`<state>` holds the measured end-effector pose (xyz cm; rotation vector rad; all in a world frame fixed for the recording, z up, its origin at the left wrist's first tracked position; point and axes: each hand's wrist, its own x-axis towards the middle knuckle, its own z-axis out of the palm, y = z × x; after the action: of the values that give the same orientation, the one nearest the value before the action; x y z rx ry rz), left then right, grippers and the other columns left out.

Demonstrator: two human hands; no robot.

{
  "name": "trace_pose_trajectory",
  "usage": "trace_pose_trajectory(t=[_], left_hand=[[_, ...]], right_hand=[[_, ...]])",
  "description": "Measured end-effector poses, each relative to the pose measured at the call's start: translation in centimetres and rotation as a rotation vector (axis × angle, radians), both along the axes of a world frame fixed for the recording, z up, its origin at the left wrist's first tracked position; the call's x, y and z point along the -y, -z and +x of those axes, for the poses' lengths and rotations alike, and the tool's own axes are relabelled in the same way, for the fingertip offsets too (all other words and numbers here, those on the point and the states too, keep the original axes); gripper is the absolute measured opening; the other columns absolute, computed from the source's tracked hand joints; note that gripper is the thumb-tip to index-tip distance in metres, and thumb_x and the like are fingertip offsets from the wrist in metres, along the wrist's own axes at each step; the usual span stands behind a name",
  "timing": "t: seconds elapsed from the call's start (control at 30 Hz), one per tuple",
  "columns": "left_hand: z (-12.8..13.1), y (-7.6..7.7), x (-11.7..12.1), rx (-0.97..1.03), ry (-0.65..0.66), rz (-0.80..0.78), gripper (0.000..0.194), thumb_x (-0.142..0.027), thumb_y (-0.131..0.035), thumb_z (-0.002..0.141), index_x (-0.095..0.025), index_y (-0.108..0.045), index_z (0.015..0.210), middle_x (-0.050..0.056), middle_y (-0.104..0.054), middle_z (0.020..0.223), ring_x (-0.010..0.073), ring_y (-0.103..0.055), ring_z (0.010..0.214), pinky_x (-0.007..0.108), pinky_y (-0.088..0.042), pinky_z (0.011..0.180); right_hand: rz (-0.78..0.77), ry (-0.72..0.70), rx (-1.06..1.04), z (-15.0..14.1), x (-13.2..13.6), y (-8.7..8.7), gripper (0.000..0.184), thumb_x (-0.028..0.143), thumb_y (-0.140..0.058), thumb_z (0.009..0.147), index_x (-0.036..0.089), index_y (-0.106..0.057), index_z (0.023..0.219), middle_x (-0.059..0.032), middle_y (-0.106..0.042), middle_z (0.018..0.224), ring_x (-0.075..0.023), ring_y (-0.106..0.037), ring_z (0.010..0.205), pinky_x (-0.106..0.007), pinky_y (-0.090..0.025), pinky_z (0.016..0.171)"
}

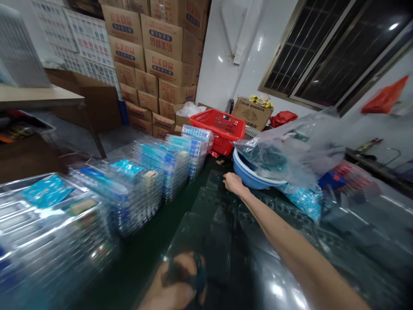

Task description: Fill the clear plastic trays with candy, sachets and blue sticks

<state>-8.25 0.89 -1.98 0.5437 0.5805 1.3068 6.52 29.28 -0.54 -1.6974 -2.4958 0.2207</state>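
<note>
**Trays:** clear plastic trays [219,232], moulded with rows of square pockets, lying flat in overlapping layers; dark-looking from the green surface [145,241] below, with bright glare near the lower edge.

**Right grip:** right grip [234,183] at the end of a bare, outstretched arm; fingers bunched and touching the far end of the trays, with no clear pinch visible.

**Left grip:** left grip [176,280] low in view, blurred, just above the near part of the trays, with a dark band across it; spread or pressed together, impossible to tell.

**Beside the trays, left:** long rows of packed clear stacks [161,172] on the same surface, with blue packets [48,191] on top.

**Beyond the right grip:** blue basin [248,172] just past the fingers, holding a bulging clear bag [290,146]; speckled blue bag [303,200] against the basin.

**Far end:** red basket [219,127] tilted behind the stacks.

**Background:** printed cardboard boxes [145,47] piled against the wall; barred window [306,47] on the right; orange bag [385,94] hanging near the window; pale wooden surface [38,97] at far left.
</note>
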Motion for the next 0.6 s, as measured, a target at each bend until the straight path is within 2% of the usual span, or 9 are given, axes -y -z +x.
trace_pose_trajectory(t=[0.1,0.13,0.2,0.23,0.3,0.37,0.47,0.53,0.6], left_hand=[[-0.2,-0.7,0.4,0.005,-0.073,-0.129,0.013,-0.020,-0.064,0.057,-0.020,-0.060,0.069,0.007,-0.061,0.083,0.0188,-0.056,0.058,0.018,-0.031,0.033],[-0.2,-0.9,0.5,0.008,-0.097,-0.152,0.012,-0.019,-0.063,0.058,-0.019,-0.059,0.069,0.007,-0.062,0.086,0.0189,-0.056,0.059,0.017,-0.030,0.031],[-0.3,-1.2,0.8,0.001,-0.131,-0.152,0.013,-0.019,-0.062,0.058,-0.018,-0.058,0.070,0.009,-0.063,0.085,0.0183,-0.055,0.057,0.018,-0.031,0.030],[-0.3,-1.2,0.8,-0.016,-0.132,-0.146,0.014,-0.019,-0.062,0.058,-0.018,-0.057,0.071,0.009,-0.063,0.079,0.0171,-0.054,0.052,0.018,-0.032,0.029],[-0.2,-1.2,0.9,-0.068,-0.126,-0.155,0.015,-0.021,-0.063,0.060,-0.018,-0.056,0.073,0.007,-0.062,0.065,0.0137,-0.050,0.042,0.019,-0.032,0.030],[0.1,-1.3,0.9,-0.113,-0.133,-0.187,0.016,-0.021,-0.063,0.062,-0.018,-0.055,0.075,0.004,-0.059,0.056,0.0109,-0.046,0.036,0.019,-0.032,0.031],[0.8,-1.6,0.9,-0.158,-0.188,-0.265,0.020,-0.021,-0.063,0.061,-0.018,-0.054,0.079,0.003,-0.059,0.053,0.0119,-0.047,0.038,0.020,-0.033,0.032],[1.4,-1.9,0.9,-0.194,-0.211,-0.326,0.025,-0.022,-0.064,0.061,-0.018,-0.054,0.083,0.002,-0.059,0.052,0.0128,-0.048,0.039,0.020,-0.035,0.033],[1.9,-2.2,0.9,-0.210,-0.200,-0.374,0.028,-0.023,-0.064,0.061,-0.017,-0.054,0.087,0.003,-0.059,0.051,0.0135,-0.048,0.040,0.020,-0.034,0.033]], right_hand=[[0.035,-0.011,-0.078,-0.8,3.4,-1.7,0.047,0.016,-0.052,0.081,0.008,-0.037,0.126,-0.0196,-0.055,0.105,-0.0275,-0.053,0.096,-0.040,-0.041,0.078],[0.041,-0.032,-0.107,-1.0,5.0,-2.3,0.048,0.019,-0.049,0.083,0.011,-0.033,0.128,-0.0174,-0.055,0.105,-0.0255,-0.054,0.095,-0.038,-0.041,0.078],[-0.029,-0.141,-0.197,-1.0,9.0,-3.4,0.038,0.027,-0.044,0.087,0.018,-0.041,0.123,-0.0074,-0.060,0.095,-0.0179,-0.057,0.085,-0.029,-0.043,0.074],[-0.104,-0.233,-0.252,-0.9,11.2,-3.9,0.032,0.032,-0.045,0.087,0.023,-0.047,0.117,-0.0015,-0.061,0.088,-0.0133,-0.058,0.076,-0.024,-0.044,0.068],[-0.446,-0.513,-0.510,-0.5,15.5,-4.8,0.029,0.033,-0.050,0.084,0.022,-0.052,0.111,0.0010,-0.061,0.083,-0.0113,-0.058,0.072,-0.020,-0.045,0.063],[-0.554,-0.609,-0.632,0.1,19.1,-5.4,0.021,0.026,-0.053,0.082,0.021,-0.057,0.102,0.0014,-0.059,0.081,-0.0102,-0.056,0.069,-0.020,-0.044,0.062],[-0.395,-0.548,-0.672,0.8,22.3,-5.7,0.020,0.015,-0.055,0.078,0.021,-0.060,0.097,0.0004,-0.057,0.084,-0.0096,-0.054,0.068,-0.021,-0.042,0.063],[-0.280,-0.504,-0.687,1.1,23.1,-5.4,0.025,0.011,-0.057,0.075,0.021,-0.059,0.098,-0.0007,-0.056,0.087,-0.0106,-0.053,0.071,-0.023,-0.041,0.064],[-0.212,-0.476,-0.711,1.3,23.3,-4.8,0.022,0.009,-0.056,0.075,0.021,-0.061,0.092,-0.0007,-0.057,0.085,-0.0119,-0.053,0.074,-0.024,-0.040,0.067]])
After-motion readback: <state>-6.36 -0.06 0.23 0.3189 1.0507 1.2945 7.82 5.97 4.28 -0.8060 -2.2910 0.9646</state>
